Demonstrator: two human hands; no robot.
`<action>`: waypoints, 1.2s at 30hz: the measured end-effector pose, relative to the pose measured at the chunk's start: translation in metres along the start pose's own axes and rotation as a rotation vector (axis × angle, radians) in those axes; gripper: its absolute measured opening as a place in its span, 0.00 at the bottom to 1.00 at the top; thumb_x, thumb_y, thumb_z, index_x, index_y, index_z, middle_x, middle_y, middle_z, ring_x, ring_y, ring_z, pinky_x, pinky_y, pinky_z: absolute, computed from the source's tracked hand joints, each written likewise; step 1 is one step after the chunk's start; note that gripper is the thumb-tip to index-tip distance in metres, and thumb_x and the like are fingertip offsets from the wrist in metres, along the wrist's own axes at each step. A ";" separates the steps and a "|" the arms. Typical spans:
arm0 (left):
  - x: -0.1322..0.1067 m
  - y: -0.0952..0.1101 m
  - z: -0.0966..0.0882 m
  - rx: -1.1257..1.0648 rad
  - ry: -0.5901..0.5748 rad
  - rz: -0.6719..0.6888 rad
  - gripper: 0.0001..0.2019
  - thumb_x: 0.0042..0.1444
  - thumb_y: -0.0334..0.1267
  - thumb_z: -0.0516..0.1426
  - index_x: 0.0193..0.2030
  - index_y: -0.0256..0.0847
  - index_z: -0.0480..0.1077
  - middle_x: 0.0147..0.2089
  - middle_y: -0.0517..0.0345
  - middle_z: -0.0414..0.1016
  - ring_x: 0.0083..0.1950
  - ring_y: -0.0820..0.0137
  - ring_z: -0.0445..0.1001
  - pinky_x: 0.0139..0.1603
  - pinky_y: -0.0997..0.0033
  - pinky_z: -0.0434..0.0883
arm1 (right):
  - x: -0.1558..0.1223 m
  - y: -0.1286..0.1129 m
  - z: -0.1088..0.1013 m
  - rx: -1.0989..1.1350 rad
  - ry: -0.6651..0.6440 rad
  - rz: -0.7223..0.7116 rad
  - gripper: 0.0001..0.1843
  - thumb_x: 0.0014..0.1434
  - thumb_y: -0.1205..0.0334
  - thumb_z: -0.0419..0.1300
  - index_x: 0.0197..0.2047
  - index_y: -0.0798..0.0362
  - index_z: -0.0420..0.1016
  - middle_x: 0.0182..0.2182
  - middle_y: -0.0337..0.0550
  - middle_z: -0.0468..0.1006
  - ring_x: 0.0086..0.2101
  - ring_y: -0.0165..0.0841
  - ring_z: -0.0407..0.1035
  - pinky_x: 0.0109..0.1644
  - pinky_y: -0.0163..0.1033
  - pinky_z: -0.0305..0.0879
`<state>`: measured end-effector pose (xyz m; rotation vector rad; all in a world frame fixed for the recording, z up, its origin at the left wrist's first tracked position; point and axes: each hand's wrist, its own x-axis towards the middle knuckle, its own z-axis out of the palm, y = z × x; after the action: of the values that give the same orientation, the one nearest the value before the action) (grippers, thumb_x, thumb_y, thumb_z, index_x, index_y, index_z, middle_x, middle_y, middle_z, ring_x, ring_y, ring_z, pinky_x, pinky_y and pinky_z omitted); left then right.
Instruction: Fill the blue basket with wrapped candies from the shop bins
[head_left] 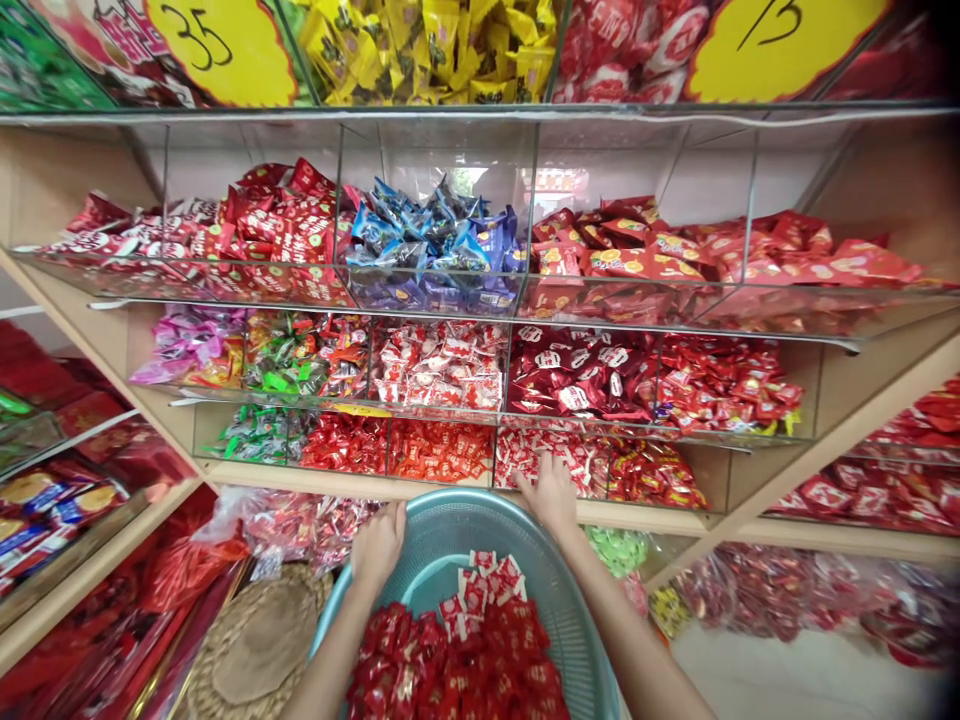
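My right hand (551, 492) reaches into a clear-fronted bin of red-and-white wrapped sweets (536, 458), its fingers spread on the packets. My left hand (379, 546) sits at the far rim of a round teal plastic basket (450, 515), though its grip is hard to make out. Inside the basket lies a heap of red foil-wrapped sweets (457, 665), with several red-and-white packets (480, 590) on top. Both forearms cross the basket's near side, hiding part of its rim.
Tiered shelves of clear bins (435, 370) hold packets in red, blue, pink and green. Yellow price signs (221, 50) hang along the top. A round woven mat (255, 645) lies left of the basket. Bagged sweets (795, 590) sit low on the right, above a pale floor (787, 680).
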<state>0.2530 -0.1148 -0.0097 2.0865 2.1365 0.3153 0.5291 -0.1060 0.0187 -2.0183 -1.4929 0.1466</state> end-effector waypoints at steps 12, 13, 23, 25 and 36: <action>0.000 -0.005 0.004 -0.001 0.040 0.008 0.26 0.62 0.48 0.33 0.42 0.41 0.69 0.41 0.51 0.76 0.38 0.66 0.75 0.36 0.71 0.65 | 0.047 -0.019 0.036 -0.279 -0.418 0.295 0.55 0.35 0.47 0.67 0.63 0.46 0.45 0.61 0.61 0.44 0.56 0.57 0.50 0.43 0.59 0.61; 0.000 -0.004 0.004 -0.001 0.040 0.012 0.26 0.62 0.48 0.33 0.42 0.41 0.69 0.41 0.50 0.76 0.38 0.67 0.75 0.36 0.71 0.65 | 0.049 -0.022 0.037 -0.275 -0.437 0.296 0.57 0.35 0.48 0.68 0.64 0.47 0.44 0.61 0.62 0.43 0.56 0.57 0.50 0.44 0.58 0.61; 0.001 -0.006 0.005 -0.004 0.055 0.043 0.27 0.62 0.48 0.32 0.43 0.42 0.69 0.40 0.51 0.77 0.37 0.67 0.75 0.36 0.71 0.64 | 0.053 -0.017 0.048 -0.173 -0.530 0.265 0.54 0.40 0.54 0.66 0.64 0.57 0.43 0.58 0.70 0.52 0.52 0.53 0.62 0.48 0.52 0.61; 0.001 -0.006 0.006 0.002 0.063 0.040 0.26 0.62 0.48 0.33 0.42 0.42 0.69 0.39 0.52 0.77 0.37 0.67 0.75 0.35 0.71 0.64 | 0.053 -0.010 0.048 -0.132 -0.524 0.232 0.51 0.42 0.55 0.65 0.64 0.58 0.45 0.58 0.70 0.53 0.52 0.52 0.62 0.49 0.49 0.60; 0.001 -0.005 0.004 -0.014 0.026 0.019 0.26 0.62 0.49 0.34 0.43 0.42 0.69 0.41 0.51 0.76 0.37 0.66 0.75 0.36 0.70 0.64 | 0.048 0.027 0.045 0.239 -0.313 0.041 0.28 0.48 0.70 0.55 0.55 0.56 0.62 0.51 0.53 0.69 0.48 0.38 0.66 0.49 0.38 0.60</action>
<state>0.2490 -0.1133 -0.0142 2.1080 2.1233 0.3610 0.5486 -0.0497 -0.0187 -1.8935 -1.5351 0.6529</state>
